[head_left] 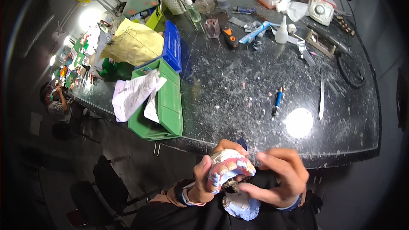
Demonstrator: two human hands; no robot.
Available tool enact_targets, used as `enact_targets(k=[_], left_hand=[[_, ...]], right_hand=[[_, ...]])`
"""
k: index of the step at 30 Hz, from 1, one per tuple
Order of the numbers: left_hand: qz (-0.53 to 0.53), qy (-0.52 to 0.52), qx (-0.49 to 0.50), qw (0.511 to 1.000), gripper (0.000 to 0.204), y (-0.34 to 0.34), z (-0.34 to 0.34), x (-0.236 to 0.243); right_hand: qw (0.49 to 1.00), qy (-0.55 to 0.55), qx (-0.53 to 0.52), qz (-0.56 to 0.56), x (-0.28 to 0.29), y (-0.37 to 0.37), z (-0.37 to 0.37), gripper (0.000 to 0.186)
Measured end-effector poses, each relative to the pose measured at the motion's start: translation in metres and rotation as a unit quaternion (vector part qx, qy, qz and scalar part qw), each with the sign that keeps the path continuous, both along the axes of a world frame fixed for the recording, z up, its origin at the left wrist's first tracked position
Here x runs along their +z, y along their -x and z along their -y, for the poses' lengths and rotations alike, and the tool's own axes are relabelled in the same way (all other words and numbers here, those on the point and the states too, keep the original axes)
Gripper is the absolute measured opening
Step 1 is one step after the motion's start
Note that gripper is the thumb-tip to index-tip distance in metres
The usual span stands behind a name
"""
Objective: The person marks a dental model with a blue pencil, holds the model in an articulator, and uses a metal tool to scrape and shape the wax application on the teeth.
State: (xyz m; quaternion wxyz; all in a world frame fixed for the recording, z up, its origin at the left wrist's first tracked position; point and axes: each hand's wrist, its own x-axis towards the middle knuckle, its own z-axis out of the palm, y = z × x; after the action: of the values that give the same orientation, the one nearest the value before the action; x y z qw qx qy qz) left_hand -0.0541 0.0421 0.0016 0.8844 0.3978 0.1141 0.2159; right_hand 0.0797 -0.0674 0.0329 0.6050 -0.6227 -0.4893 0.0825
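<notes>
In front of the table's near edge my left hand (203, 178) grips a dental model (230, 170) with a pink gum band, pale teeth and a whitish plaster top. Its fingers wrap behind the model and the thumb presses its left side. Under it shows a brass-coloured metal part (231, 185), partly hidden. A light blue plaster cast (242, 206) hangs below, close to my lap; whether it joins the metal part I cannot tell. My right hand (283, 179) is just right of the model, index finger and thumb spread apart, with the thumb tip near the metal part.
A green bin (172, 102) with papers (138, 91) stands at the left, a blue bin (172, 47) behind it. A blue-handled tool (278, 100) and a knife-like blade (321, 98) lie on the black table (221, 89). Bottles and tools line the back. Another person (59, 104) sits far left.
</notes>
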Motion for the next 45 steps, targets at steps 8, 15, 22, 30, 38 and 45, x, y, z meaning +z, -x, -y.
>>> enact_targets(k=[8, 15, 22, 30, 38, 45], left_hand=[[-0.132, -0.138, 0.033, 0.981, 0.073, 0.005, 0.020, 0.021], [-0.117, -0.163, 0.049, 0.978, 0.074, 0.017, 0.020, 0.016], [-0.066, -0.124, 0.035, 0.990, 0.070, 0.021, 0.020, 0.008], [-0.037, -0.127, 0.054, 0.990, 0.063, 0.029, 0.023, 0.006], [0.072, -0.237, 0.253, 0.935, 0.072, 0.021, 0.033, -0.002], [0.032, -0.287, 0.279, 0.916, 0.071, 0.014, 0.047, 0.008]], right_hand=[[0.998, 0.005, -0.047, 0.052, 0.006, 0.022, 0.001, 0.041], [0.997, -0.007, -0.015, 0.072, 0.006, 0.027, 0.003, 0.036], [0.998, -0.005, 0.008, 0.061, 0.003, 0.030, 0.006, 0.033], [0.998, -0.017, 0.026, 0.050, 0.002, 0.032, 0.002, 0.046], [0.988, -0.023, 0.068, 0.135, 0.009, 0.054, 0.006, 0.065], [0.997, -0.038, 0.004, 0.073, 0.020, 0.056, 0.007, 0.045]])
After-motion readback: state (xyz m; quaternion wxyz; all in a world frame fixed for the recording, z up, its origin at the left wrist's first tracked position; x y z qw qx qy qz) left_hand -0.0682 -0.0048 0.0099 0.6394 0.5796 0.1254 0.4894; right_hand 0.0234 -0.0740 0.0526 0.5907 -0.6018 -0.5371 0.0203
